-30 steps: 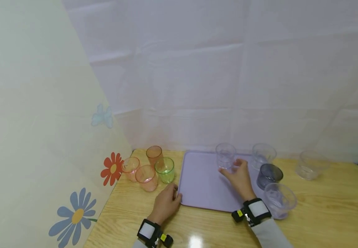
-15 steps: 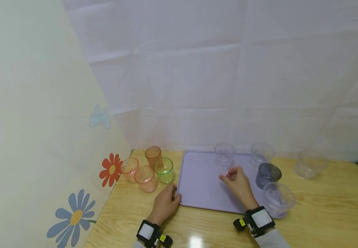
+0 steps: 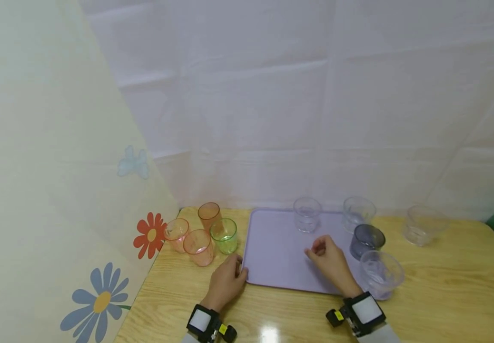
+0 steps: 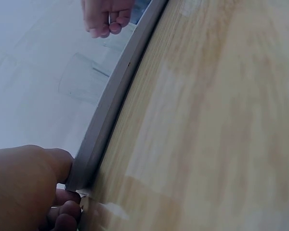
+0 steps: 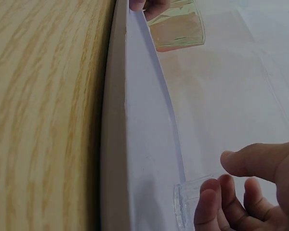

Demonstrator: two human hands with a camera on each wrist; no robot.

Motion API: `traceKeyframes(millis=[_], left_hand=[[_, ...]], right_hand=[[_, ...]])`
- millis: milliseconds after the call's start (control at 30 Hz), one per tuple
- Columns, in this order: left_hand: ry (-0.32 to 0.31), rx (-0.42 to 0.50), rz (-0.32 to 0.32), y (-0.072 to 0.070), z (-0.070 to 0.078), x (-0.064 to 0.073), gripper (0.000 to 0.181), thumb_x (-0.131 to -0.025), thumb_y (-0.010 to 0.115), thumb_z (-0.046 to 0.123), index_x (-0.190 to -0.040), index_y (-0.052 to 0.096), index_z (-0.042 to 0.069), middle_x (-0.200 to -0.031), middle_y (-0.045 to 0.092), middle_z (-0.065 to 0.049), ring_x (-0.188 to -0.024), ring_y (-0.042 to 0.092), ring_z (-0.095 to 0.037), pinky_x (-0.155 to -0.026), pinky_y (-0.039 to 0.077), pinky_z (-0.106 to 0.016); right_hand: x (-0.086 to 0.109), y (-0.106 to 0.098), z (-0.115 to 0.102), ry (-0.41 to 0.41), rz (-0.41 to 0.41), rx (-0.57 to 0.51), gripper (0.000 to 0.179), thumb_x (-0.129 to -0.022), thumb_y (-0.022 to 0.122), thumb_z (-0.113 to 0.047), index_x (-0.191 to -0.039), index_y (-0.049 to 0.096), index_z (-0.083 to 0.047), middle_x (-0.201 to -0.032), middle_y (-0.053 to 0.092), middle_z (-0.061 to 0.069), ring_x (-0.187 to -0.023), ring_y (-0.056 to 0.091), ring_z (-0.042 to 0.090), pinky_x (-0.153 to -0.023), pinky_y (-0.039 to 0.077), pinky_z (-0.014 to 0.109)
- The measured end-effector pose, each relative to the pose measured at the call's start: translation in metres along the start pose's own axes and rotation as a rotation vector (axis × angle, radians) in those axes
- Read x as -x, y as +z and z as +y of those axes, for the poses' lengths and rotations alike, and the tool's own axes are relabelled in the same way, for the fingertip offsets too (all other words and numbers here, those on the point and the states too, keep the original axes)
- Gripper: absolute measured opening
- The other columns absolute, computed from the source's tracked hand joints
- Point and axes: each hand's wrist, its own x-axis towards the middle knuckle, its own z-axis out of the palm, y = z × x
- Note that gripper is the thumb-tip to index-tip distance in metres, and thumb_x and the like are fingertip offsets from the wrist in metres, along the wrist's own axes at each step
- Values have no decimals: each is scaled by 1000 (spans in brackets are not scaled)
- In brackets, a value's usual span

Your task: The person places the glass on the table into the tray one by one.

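In the head view my left hand [image 3: 225, 282] grips the lilac tray [image 3: 268, 257] by its left edge near the front corner. The left wrist view shows the thumb at the tray's rim [image 4: 103, 115] and the other fingers curled beside it. My right hand [image 3: 330, 262] hovers over the tray's middle, fingers loosely bent, holding nothing. Just beyond it, a clear cup [image 3: 307, 216] stands upright at the tray's back. Toward the tray's right end are another clear cup [image 3: 357, 215], a dark grey cup [image 3: 366, 244] and a clear cup [image 3: 380, 274] near the front corner.
Left of the tray an orange cup [image 3: 210, 216], a green cup [image 3: 224, 238] and two pinkish cups [image 3: 199, 248] cluster on the wooden table [image 3: 178, 295]. A clear cup [image 3: 418, 228] stands right of the tray. A white sheet [image 3: 247, 119] hangs behind.
My right hand has let go of the clear cup at the tray's back and drawn toward me. The left hand stays at the tray's edge. The head view shifts slightly.
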Motion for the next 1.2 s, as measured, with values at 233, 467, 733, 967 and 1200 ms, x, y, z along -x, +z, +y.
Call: traceKeyframes(millis=[233, 467, 733, 967, 1200], left_hand=[[-12, 11, -7, -2, 1, -1, 20, -89, 63, 32, -102, 56, 17, -68, 45, 10, -55, 44, -7, -47, 34, -24], [-10, 12, -2, -4, 1, -1, 20, -88, 64, 31, -101, 56, 17, -67, 45, 11, -54, 44, -7, -48, 34, -24], [2, 7, 8, 0, -2, -1, 20, -88, 65, 31, -100, 56, 18, -68, 45, 11, -55, 43, -6, -48, 34, -24], [8, 5, 17, 1, -1, -1, 20, -87, 64, 31, -99, 55, 18, -68, 45, 11, -54, 44, -6, -48, 35, -24], [-3, 1, 9, 0, 1, 1, 20, -87, 65, 31, -100, 56, 18, -67, 45, 11, -54, 43, -6, -48, 34, -24]], right_hand=[[8, -6, -4, -26, -35, -1, 21, -82, 70, -8, -92, 53, -3, -81, 58, 8, -75, 57, 19, -62, 49, 30], [15, -11, -5, -55, -39, 1, 21, -82, 72, -8, -91, 53, -4, -80, 58, 6, -73, 56, 16, -60, 49, 28], [24, -17, -6, -11, -66, 11, 22, -82, 72, -11, -93, 53, -5, -83, 59, 6, -76, 57, 16, -64, 50, 30], [34, -23, -7, -21, -67, -16, 22, -82, 73, -9, -94, 54, -5, -85, 59, 6, -77, 57, 16, -66, 51, 28], [44, -32, -12, -44, -72, -18, 25, -82, 75, -13, -95, 55, -5, -84, 59, 4, -75, 57, 14, -63, 50, 26]])
